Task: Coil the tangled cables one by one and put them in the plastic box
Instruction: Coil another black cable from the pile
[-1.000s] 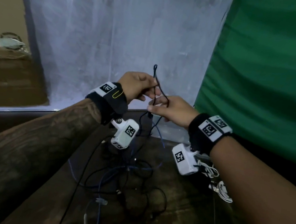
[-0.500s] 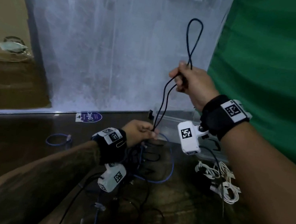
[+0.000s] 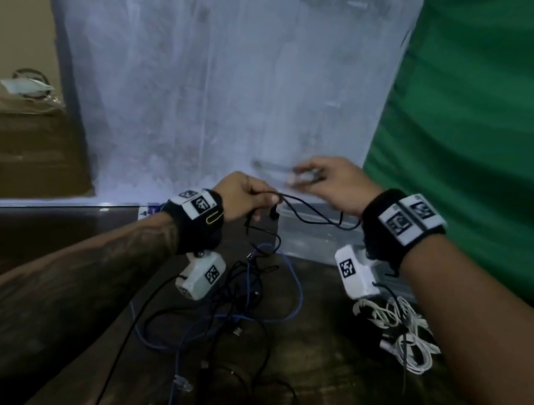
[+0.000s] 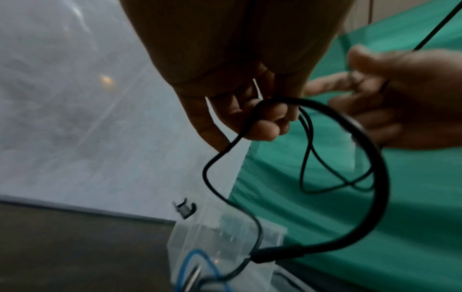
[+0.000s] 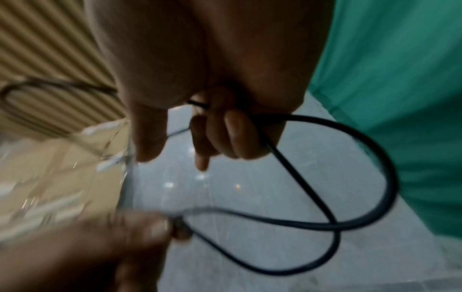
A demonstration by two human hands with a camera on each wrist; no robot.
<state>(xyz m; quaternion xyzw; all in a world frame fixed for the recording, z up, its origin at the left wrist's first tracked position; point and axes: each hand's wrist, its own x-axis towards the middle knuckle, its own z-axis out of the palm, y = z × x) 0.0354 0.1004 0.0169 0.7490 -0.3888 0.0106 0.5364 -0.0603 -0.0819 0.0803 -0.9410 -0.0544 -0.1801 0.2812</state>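
Note:
A thin black cable [image 3: 312,213] runs between both hands above the clear plastic box [image 3: 308,239]. My left hand [image 3: 245,195] pinches it near the box's left corner, and the cable [image 4: 360,177] loops below those fingers. My right hand [image 3: 327,180], blurred, grips the same cable [image 5: 370,177] just right of and above the left hand. From the left hand the cable drops into a tangle of black and blue cables [image 3: 243,303] on the dark table.
A bundle of white cables [image 3: 395,329] lies on the table under my right wrist. A green cloth [image 3: 494,132] hangs at the right and a pale plastic sheet [image 3: 208,72] behind. A blue cable with a clear plug [image 3: 181,382] trails toward the near edge.
My right hand has come down from high above to just beside the left hand, and the tall loop has collapsed. The left hand has risen a little toward the box.

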